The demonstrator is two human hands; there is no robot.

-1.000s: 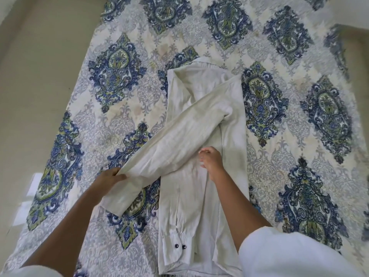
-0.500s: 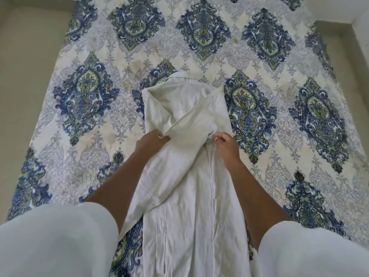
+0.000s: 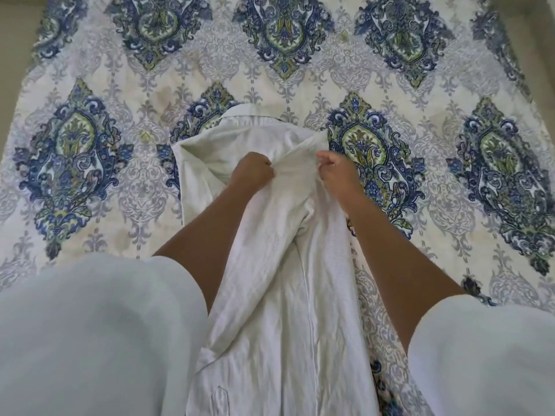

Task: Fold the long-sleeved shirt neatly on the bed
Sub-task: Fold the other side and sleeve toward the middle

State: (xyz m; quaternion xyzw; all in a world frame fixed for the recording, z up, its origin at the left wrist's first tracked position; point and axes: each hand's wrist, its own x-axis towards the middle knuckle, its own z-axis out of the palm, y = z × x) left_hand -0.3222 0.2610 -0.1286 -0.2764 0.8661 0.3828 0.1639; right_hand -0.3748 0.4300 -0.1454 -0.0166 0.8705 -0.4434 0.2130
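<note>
A white long-sleeved shirt (image 3: 288,295) lies lengthwise on the bed, collar at the far end, both sides folded in to a narrow strip. One sleeve (image 3: 270,250) runs from the far right shoulder diagonally down to the near left. My left hand (image 3: 252,172) grips the sleeve's upper part on its left edge. My right hand (image 3: 338,172) pinches the same sleeve on its right edge near the shoulder. The cloth bunches between the two hands.
The bed is covered with a sheet (image 3: 105,181) patterned in blue and green medallions on white. My white sleeves (image 3: 90,340) fill the near corners and hide the shirt's lower left part. Beige floor shows at the far left and far right edges.
Both hands have slid up the sleeve toward the shoulder and closer together. My head has moved forward, so the shirt looks nearer.
</note>
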